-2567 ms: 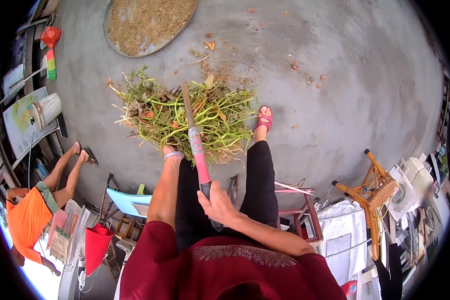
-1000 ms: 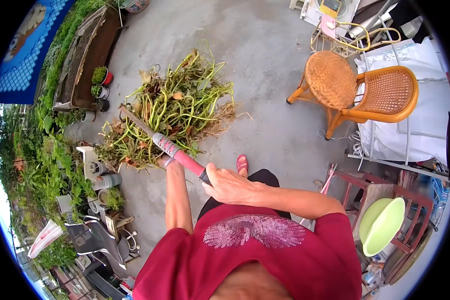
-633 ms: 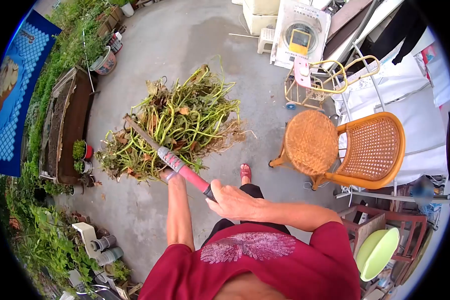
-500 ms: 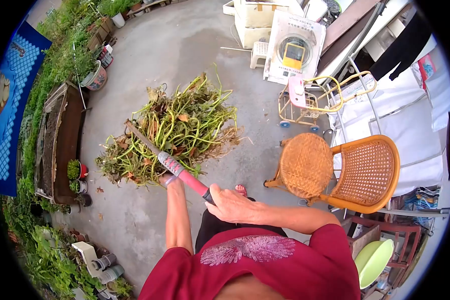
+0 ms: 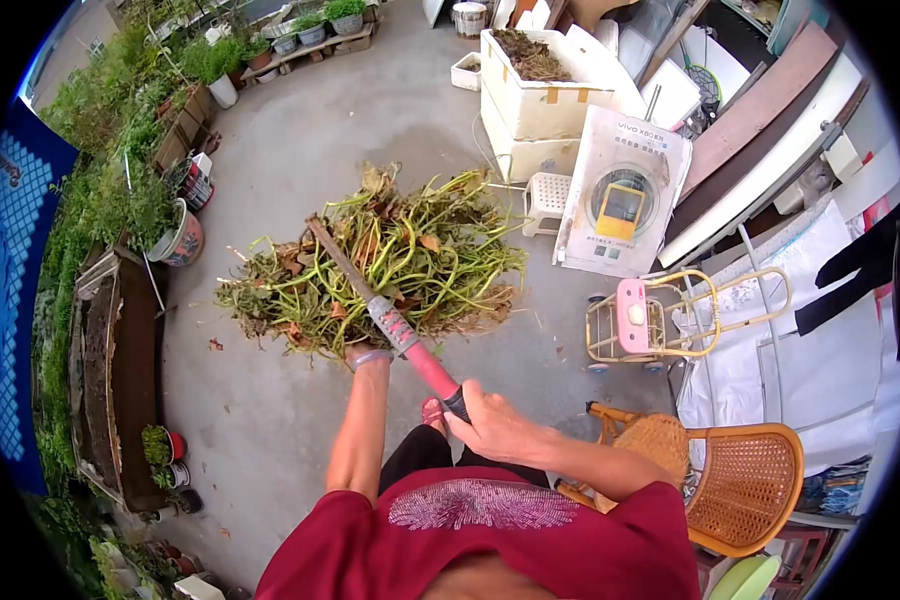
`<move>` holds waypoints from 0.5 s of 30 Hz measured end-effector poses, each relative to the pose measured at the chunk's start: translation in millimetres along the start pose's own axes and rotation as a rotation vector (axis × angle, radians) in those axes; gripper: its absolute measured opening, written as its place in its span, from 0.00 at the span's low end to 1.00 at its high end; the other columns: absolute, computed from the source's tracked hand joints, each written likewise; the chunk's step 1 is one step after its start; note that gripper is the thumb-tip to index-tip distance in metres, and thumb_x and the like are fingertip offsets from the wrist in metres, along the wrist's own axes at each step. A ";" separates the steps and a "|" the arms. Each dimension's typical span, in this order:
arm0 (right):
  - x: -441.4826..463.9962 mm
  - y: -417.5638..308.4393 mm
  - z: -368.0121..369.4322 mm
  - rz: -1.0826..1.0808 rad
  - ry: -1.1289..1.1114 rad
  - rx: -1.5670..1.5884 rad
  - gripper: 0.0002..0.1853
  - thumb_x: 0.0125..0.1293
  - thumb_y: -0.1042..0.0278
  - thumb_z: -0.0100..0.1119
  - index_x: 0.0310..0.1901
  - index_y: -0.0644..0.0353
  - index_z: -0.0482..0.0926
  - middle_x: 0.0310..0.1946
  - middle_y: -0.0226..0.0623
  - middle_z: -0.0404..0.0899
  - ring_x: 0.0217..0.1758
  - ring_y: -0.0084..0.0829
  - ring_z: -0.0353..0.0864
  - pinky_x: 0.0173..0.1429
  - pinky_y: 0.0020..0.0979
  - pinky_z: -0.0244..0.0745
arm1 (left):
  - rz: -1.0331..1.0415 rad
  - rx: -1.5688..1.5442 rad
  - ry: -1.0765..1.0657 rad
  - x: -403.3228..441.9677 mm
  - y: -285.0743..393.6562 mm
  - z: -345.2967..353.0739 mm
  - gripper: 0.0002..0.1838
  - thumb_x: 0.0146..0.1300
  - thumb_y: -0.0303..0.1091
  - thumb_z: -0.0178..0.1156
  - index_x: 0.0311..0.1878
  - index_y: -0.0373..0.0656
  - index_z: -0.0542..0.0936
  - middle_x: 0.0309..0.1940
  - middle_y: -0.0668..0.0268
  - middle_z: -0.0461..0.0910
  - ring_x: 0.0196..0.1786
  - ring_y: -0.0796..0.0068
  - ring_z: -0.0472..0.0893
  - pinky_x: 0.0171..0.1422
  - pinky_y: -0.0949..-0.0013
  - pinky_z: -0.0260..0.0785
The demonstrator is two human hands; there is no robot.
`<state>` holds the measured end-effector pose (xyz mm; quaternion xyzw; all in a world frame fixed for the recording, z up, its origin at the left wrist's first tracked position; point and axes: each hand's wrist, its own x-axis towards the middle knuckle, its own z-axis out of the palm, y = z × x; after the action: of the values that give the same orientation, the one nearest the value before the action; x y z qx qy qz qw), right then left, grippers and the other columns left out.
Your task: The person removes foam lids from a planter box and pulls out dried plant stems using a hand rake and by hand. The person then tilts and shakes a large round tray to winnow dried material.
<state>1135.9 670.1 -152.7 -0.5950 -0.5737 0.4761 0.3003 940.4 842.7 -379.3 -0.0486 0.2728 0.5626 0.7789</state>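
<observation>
A big tangled bundle of green vines with brown leaves (image 5: 400, 260) is held up in front of me. My left hand (image 5: 365, 352) is under its near edge, with the fingers hidden by the stems and the wrist ring showing. My right hand (image 5: 490, 425) is wrapped round the black end of a long tool (image 5: 425, 365) with a pink and grey handle. The tool's brown, rough far part slants up to the left across the top of the vines.
A rattan chair (image 5: 745, 485) stands at the lower right, below a small yellow-framed cart (image 5: 635, 320). Further up are a washing-machine panel (image 5: 625, 190), a white stool (image 5: 547, 200) and foam boxes (image 5: 530, 100). A long planter (image 5: 135, 380) lies on the left.
The view has turned away from the chairs, and I have moved across the yard from the round tray. The vines, earlier low by my feet, are now carried up in front. The right hand keeps the tool.
</observation>
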 end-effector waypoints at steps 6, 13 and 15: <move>83.9 17.9 -60.5 0.073 0.043 -0.002 0.15 0.60 0.67 0.49 0.32 0.69 0.56 0.15 0.56 0.69 0.21 0.56 0.73 0.23 0.48 0.66 | -0.086 0.039 -0.132 124.7 -25.4 67.1 0.27 0.56 0.56 0.47 0.52 0.45 0.70 0.44 0.61 0.73 0.44 0.61 0.73 0.49 0.58 0.67; 173.4 66.1 -155.6 -0.040 0.205 -0.113 0.16 0.60 0.67 0.51 0.30 0.69 0.57 0.12 0.53 0.68 0.18 0.54 0.72 0.19 0.45 0.66 | -0.331 -0.053 -0.621 259.0 -79.0 125.4 0.30 0.60 0.58 0.41 0.57 0.46 0.66 0.53 0.61 0.69 0.52 0.60 0.70 0.58 0.56 0.62; 197.6 68.7 -188.5 0.054 0.177 -0.076 0.16 0.59 0.67 0.51 0.35 0.71 0.57 0.15 0.55 0.69 0.20 0.54 0.73 0.22 0.46 0.67 | -0.224 0.023 -0.300 280.7 -113.7 186.6 0.29 0.60 0.57 0.41 0.57 0.47 0.67 0.53 0.62 0.70 0.52 0.60 0.70 0.58 0.56 0.62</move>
<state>1312.9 886.0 -189.7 -0.6610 -0.5464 0.4076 0.3138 1173.4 1111.5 -382.3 0.0146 0.1530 0.4702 0.8691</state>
